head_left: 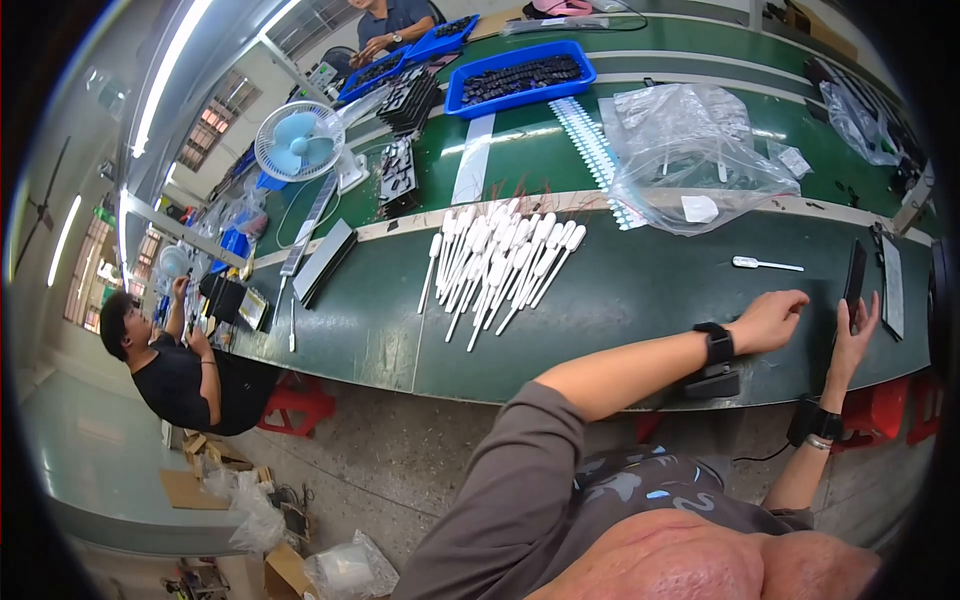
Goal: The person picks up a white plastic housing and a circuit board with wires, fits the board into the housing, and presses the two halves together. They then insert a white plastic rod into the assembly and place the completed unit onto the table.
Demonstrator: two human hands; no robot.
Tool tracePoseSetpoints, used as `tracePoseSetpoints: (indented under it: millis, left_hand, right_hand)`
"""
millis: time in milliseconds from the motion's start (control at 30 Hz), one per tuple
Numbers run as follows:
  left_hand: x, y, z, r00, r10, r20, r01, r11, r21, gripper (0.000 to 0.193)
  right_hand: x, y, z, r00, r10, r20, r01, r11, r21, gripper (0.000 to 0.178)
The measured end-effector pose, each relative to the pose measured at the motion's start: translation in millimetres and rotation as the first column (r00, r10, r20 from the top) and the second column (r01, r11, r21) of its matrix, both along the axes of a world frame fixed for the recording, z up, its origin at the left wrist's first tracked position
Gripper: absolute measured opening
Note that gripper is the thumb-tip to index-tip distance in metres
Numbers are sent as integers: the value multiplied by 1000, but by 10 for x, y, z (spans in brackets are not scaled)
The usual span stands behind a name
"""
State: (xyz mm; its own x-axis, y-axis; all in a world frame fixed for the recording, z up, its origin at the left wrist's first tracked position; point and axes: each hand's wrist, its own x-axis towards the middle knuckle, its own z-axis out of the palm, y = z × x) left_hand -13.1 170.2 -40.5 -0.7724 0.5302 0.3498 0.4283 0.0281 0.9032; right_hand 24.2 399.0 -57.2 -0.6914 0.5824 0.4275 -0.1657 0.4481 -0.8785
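Observation:
At the right end of the green bench, my right hand (851, 335) has its thumb and fingers around the lower end of a thin black slab (856, 272), held upright. What kind of thing the slab is I cannot make out. My left hand (768, 321) lies on the bench to the left, fingers loosely bent and nothing visible in them. A single white plastic stick (765, 264), with a wide head and a thin stem, lies beyond my left hand. Many similar white sticks form a pile (500, 255) in the middle of the bench.
A grey-faced flat panel (891, 288) stands near the right edge. Clear plastic bags (690, 150) lie past the bench's raised strip, near a blue tray (520, 80) of black parts. A fan (298, 142) stands at the far left. One person (180, 360) sits left, another (390, 30) far back.

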Motion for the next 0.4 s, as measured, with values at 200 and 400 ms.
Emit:
tracePoseSetpoints:
  millis: [200,400]
  left_hand:
    - [-6,515,-24,993,-107,44,106,994,17,49]
    - [-44,454,97,971,-236,48,238,970,-43,53]
  right_hand:
    - [77,-84,20,999,27,-17,-27,1000,6,69]
    - [87,-209,83,997,74,-10,-74,996,-48,70]
